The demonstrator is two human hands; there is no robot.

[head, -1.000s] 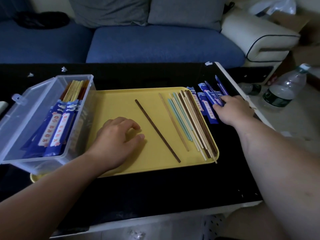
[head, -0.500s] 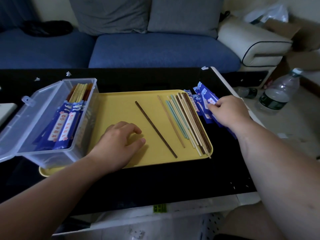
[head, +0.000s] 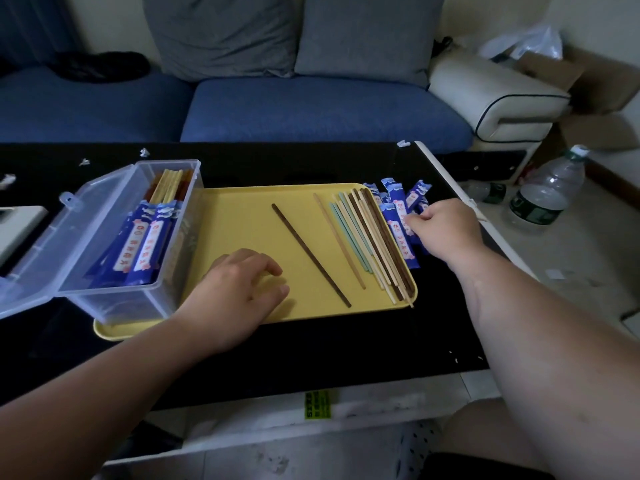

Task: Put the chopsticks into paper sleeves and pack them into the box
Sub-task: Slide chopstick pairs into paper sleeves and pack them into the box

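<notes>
Yellow tray (head: 242,209) flat on the black worktop (head: 311,355), long side running 9 to 3. On the tray's 9 o'clock end: clear plastic box (head: 114,299), lid thrown open toward 9. Inside the box, sleeved chopsticks (head: 145,244) leaning together, blue wrappers with white labels, bare yellow and brown ends showing toward 12.

Near the tray's centre, one dark chopstick (head: 310,252) alone, slanted from 11 to 5. At 3 o'clock on the tray, loose chopsticks (head: 370,244) bunched side by side, pale wood, teal and dark brown, near ends reaching the corner at 5.

Just off the tray's rim at 3 o'clock, on the worktop: heap of paper sleeves (head: 398,194), blue, fanned out. Right hand (head: 443,230) over that heap, fingers curled, fingertips pinching one blue sleeve (head: 403,247) beside the tray's edge.

Left hand (head: 242,289) at 7 o'clock on the tray, palm down, fingers loosely bent, grasping nothing, just beside the box's near corner.

Beyond the worktop at 12 o'clock, blue sofa (head: 311,109) with grey cushions; at 2 o'clock, on the floor, water bottle (head: 543,195).
</notes>
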